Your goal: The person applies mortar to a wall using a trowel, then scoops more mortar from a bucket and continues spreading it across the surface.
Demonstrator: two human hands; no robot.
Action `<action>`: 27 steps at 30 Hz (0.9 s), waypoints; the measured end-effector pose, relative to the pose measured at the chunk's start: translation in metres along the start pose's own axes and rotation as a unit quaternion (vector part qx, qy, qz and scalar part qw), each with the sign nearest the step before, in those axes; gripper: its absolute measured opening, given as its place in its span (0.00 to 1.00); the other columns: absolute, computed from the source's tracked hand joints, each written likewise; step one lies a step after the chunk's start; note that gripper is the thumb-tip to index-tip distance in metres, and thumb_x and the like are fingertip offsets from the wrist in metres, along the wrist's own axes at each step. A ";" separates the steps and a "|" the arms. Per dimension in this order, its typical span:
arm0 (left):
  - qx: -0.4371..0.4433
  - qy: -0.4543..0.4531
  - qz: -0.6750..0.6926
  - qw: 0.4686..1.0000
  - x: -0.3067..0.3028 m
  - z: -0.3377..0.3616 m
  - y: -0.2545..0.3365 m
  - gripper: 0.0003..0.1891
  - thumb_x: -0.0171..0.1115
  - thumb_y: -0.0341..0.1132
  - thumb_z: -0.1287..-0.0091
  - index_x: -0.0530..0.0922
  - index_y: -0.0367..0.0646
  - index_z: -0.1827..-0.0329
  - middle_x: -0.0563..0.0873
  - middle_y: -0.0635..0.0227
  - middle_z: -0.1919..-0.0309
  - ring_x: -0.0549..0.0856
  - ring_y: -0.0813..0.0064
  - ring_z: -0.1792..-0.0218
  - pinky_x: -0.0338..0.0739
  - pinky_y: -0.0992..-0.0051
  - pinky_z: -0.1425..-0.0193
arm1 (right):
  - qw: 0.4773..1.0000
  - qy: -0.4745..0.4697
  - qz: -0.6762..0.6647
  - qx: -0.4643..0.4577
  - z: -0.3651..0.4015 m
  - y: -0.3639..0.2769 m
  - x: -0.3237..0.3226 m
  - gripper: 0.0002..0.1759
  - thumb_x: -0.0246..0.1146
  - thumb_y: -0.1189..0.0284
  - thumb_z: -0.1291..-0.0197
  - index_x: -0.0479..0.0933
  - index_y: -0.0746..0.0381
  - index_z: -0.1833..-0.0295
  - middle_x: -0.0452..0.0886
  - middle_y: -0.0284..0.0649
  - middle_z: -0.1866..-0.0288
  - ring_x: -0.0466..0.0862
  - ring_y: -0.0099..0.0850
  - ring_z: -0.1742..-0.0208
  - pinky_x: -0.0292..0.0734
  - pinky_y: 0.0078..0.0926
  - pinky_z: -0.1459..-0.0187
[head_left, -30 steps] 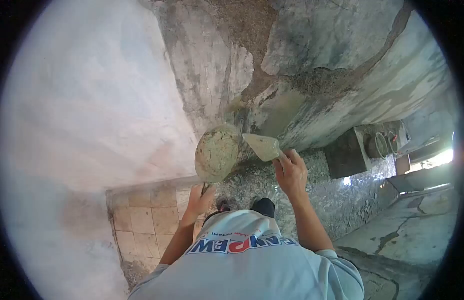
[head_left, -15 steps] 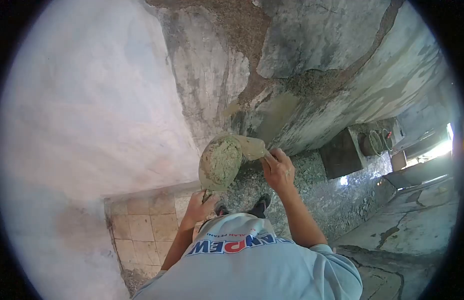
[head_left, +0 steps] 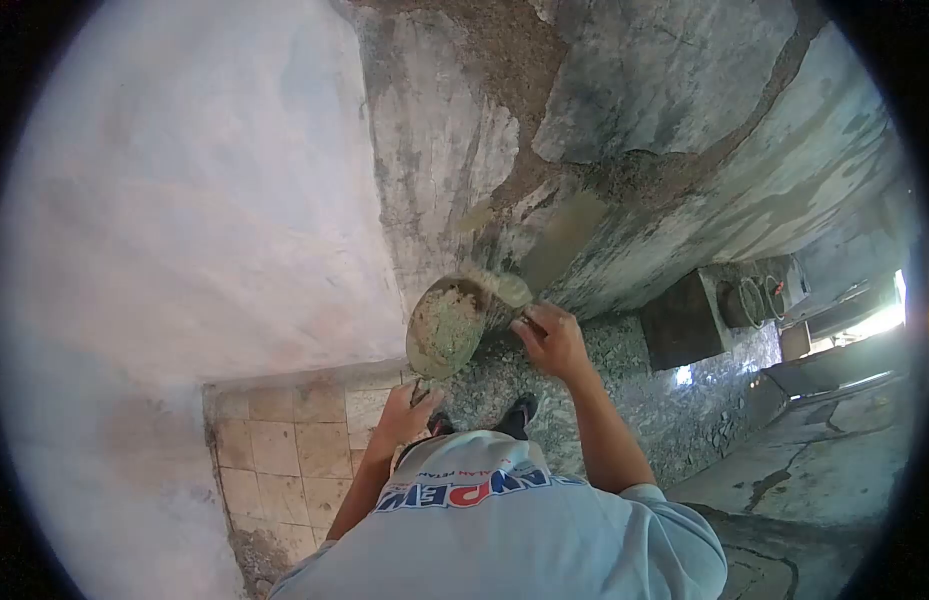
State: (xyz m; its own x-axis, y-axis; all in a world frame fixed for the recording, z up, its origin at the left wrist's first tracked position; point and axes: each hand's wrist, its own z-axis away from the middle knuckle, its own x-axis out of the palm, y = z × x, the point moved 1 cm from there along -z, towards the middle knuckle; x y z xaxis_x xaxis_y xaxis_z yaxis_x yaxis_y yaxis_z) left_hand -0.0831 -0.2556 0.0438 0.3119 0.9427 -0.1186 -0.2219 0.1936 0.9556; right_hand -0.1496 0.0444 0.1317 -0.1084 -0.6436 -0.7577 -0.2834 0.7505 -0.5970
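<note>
My left hand (head_left: 404,415) grips the handle of a round, shallow pan (head_left: 418,350) held out in front of me. Wet grey-green mortar (head_left: 452,322) lies in the pan. In my right hand (head_left: 552,345) is a trowel (head_left: 514,291), its fingers wrapped round the handle. The blade, coated with mortar, is at the pan's upper right rim and blurred by motion. Just beyond, the damaged wall (head_left: 449,170) has a fresh greenish smear of mortar (head_left: 564,237) on it.
A white wall (head_left: 224,200) rises at the left. Rubble (head_left: 614,420) covers the floor around my feet, with square tiles (head_left: 274,445) to the left. A dark block (head_left: 681,315) and a bucket (head_left: 739,303) stand along the wall at the right.
The trowel's blade has turned and drawn in toward the pan's upper rim. A bare, darker patch now shows in the mortar near that rim. The view has shifted slightly.
</note>
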 end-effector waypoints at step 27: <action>0.002 0.062 0.103 0.993 -0.010 0.000 -0.052 0.10 0.63 0.34 0.24 0.75 0.43 0.65 0.71 0.79 0.83 0.67 0.86 0.84 0.58 0.76 0.81 | 0.915 -0.170 0.367 -0.008 -0.166 0.011 -0.095 0.21 0.58 0.53 0.26 0.84 0.58 0.45 0.87 0.53 0.55 0.87 0.53 0.46 0.81 0.54 0.45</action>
State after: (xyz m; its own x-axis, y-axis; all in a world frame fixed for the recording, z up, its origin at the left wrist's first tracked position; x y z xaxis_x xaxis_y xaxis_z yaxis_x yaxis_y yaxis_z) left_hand -0.0748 -0.2752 -0.0044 0.1441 0.9884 0.0477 -0.2648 -0.0080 0.9643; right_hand -0.3006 0.0888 0.2416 0.0264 0.1178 -0.9927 -0.2670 0.9578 0.1065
